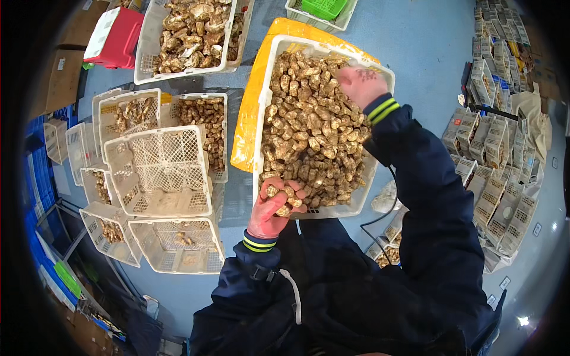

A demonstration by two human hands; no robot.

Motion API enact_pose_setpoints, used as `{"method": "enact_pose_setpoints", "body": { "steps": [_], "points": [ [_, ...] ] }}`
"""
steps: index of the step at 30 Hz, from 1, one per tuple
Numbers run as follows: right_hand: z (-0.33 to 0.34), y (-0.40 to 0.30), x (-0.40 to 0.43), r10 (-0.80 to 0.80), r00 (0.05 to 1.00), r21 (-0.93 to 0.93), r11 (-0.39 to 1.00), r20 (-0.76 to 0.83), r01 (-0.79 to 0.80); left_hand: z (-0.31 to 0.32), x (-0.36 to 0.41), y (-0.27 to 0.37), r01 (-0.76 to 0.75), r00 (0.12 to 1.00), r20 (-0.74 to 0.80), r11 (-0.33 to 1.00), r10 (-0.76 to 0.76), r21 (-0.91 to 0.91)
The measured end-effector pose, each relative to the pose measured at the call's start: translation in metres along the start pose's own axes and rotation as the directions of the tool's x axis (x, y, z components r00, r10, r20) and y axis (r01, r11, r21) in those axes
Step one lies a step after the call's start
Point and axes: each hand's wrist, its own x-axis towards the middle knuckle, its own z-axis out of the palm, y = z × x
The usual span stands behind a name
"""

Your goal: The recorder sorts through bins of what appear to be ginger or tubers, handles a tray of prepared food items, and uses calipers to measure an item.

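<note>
A white plastic crate full of small brown-and-cream mushrooms stands in front of me, on top of a yellow-wrapped box. At the crate's near left corner my left hand, in a pinkish glove, is curled around several mushrooms. My right hand, gloved too and partly blurred, reaches over the far right part of the heap. Its fingertips are too blurred to show whether they hold a mushroom.
Left of me, stacked white crates hold some mushrooms. A crate of larger mushrooms stands at the far left near a red box. Beyond is a crate with a green basket. More crates stand right; a black cable hangs beside my right sleeve.
</note>
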Motion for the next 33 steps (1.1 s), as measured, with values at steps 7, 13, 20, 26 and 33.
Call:
{"method": "enact_pose_setpoints", "body": {
  "steps": [7,13,20,26,33],
  "points": [
    [0.034,0.004,0.028,0.071,0.997,0.021,0.997,-0.033,-0.070,0.004,0.004,0.001,-0.011,0.983,-0.180,0.995,0.028,0.098],
    [0.031,0.011,0.013,0.211,0.977,0.603,0.777,0.023,-0.182,0.014,0.008,-0.007,-0.033,0.985,-0.160,0.987,0.059,0.160],
    [-0.003,-0.074,-0.119,-0.161,0.953,0.958,0.177,0.256,-0.227,0.010,0.018,-0.017,0.033,0.971,-0.240,0.995,-0.009,0.095],
    [0.015,-0.056,-0.117,-0.348,0.904,0.664,-0.618,0.249,-0.421,0.006,0.016,-0.006,-0.021,0.974,-0.224,1.000,0.020,-0.001],
    [0.021,-0.055,-0.113,-0.304,0.933,0.744,-0.576,0.190,-0.339,0.005,0.013,-0.014,0.015,0.975,-0.222,0.999,-0.008,0.030]
  ]
}}
